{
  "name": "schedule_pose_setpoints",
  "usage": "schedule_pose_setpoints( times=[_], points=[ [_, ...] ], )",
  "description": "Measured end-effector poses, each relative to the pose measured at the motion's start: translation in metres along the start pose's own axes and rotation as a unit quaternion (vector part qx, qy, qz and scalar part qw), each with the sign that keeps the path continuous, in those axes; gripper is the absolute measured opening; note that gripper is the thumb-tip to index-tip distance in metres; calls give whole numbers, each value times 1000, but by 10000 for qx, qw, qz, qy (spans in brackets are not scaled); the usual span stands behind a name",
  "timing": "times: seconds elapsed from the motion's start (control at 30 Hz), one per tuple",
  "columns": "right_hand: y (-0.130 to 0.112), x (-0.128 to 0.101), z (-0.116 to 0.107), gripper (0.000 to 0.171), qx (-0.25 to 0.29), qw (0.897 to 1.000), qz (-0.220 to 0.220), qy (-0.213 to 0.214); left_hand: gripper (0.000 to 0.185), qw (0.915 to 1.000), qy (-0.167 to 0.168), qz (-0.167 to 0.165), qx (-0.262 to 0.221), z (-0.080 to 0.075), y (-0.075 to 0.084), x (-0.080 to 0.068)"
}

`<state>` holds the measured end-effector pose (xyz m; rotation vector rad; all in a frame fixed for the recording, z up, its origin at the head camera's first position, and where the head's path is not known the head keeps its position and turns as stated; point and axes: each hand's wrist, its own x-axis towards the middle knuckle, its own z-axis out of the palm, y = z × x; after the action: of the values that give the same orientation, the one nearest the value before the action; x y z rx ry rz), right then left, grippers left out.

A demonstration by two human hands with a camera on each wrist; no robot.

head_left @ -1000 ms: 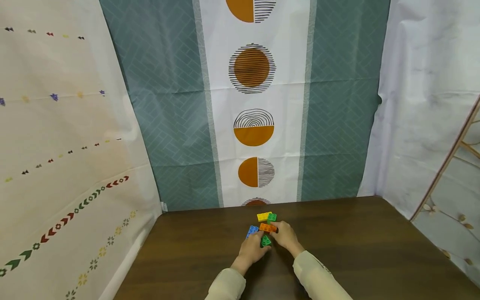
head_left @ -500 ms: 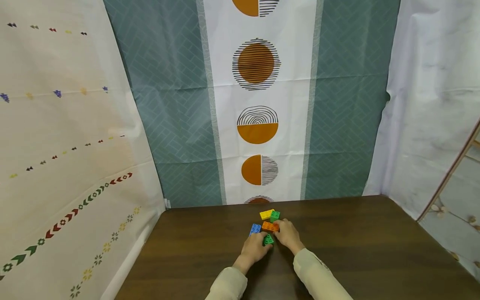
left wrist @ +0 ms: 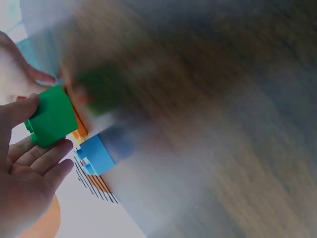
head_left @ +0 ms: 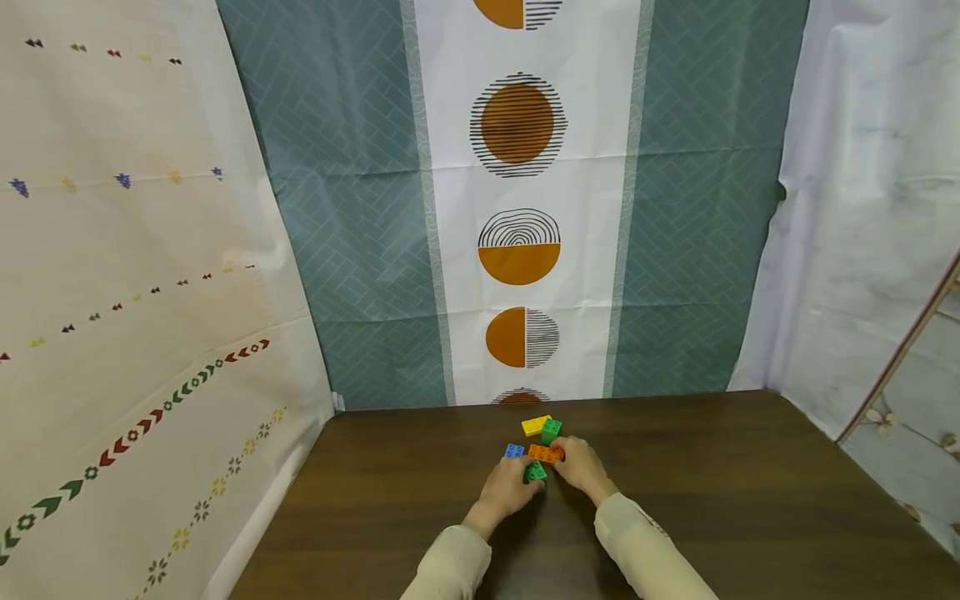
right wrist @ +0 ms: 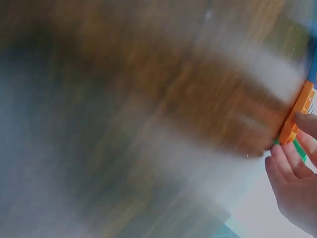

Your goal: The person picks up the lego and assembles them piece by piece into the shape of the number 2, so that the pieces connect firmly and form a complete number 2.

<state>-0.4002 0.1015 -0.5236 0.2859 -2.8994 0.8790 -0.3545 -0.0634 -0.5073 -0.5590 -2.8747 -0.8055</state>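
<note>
My left hand [head_left: 525, 482] pinches a small green brick [head_left: 535, 472] between thumb and fingers; the left wrist view shows that green brick [left wrist: 52, 116] in the grip of the left hand [left wrist: 34, 134]. My right hand [head_left: 564, 460] holds an orange brick [head_left: 545, 454] by its right end, just beyond the green one. In the blurred right wrist view the right fingers [right wrist: 292, 168] touch the orange brick [right wrist: 299, 111]. A blue brick [head_left: 513, 451] lies left of the orange one on the dark wooden table [head_left: 712, 483].
A yellow brick [head_left: 536, 425] and a second green brick [head_left: 551, 430] sit together farther back, near the patterned curtain [head_left: 525, 250]. Cloth walls close in the table on the left [head_left: 150, 333] and the right [head_left: 862, 250].
The green brick in my left hand has edged closer to the orange brick. Both hands keep their holds; the head view has drifted a little.
</note>
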Motion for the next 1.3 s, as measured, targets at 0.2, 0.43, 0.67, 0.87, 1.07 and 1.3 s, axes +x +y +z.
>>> schedule_pose_setpoints(
  times=[0.2, 0.43, 0.67, 0.87, 1.07, 1.3],
  points=[
    [0, -4, -9, 28, 205, 9993, -203, -219, 38, 9991, 156, 148, -375, -10, -1, 3],
    [3, -14, -17, 25, 347, 9973, -574, -297, 36, 9975, 300, 182, -613, -20, -3, 5],
    [4, -30, -25, 24, 454, 9935, -946, -451, 37, 9966, 377, 29, -730, -28, -4, 5],
    [2, -44, -35, 25, 522, 9887, -1295, -544, 38, 9958, 354, -24, -845, -32, -7, 3],
    [0, -55, -40, 26, 503, 9851, -1527, -604, 37, 9962, 336, 6, -808, -35, -12, 2],
    [1, -66, -37, 26, 417, 9774, -1887, -860, 37, 9959, 107, 71, -893, -37, -14, -2]
  ],
)
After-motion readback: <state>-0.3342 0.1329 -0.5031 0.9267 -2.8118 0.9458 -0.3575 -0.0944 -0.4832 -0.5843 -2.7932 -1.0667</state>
